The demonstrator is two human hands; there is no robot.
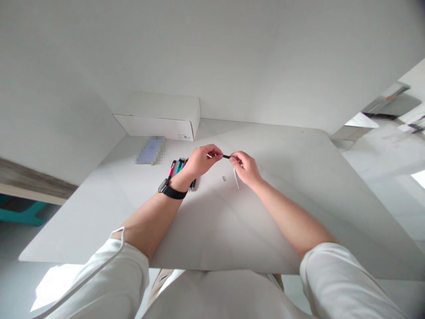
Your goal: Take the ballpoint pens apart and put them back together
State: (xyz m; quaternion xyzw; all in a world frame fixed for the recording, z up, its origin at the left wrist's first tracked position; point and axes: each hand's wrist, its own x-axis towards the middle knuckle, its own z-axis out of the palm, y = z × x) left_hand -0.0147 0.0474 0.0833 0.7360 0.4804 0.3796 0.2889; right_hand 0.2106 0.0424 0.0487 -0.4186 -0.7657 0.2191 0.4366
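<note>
My left hand (200, 160) and my right hand (245, 167) meet above the middle of a white table (212, 221). Both pinch a thin pen part (226, 156), black at the centre and white toward the left hand. My right hand also holds a slim white tube (236, 180) that slants down to the table. A tiny small part (224, 178) lies on the table just below the hands. Several pens (178, 167) with red, teal and black bodies lie behind my left wrist, which wears a black watch (171, 190).
A white cardboard box (159, 116) stands at the back of the table against the wall. A blurred flat bluish item (150, 152) lies in front of it. Another white surface (381, 146) extends to the right; a teal object (20, 212) sits low left.
</note>
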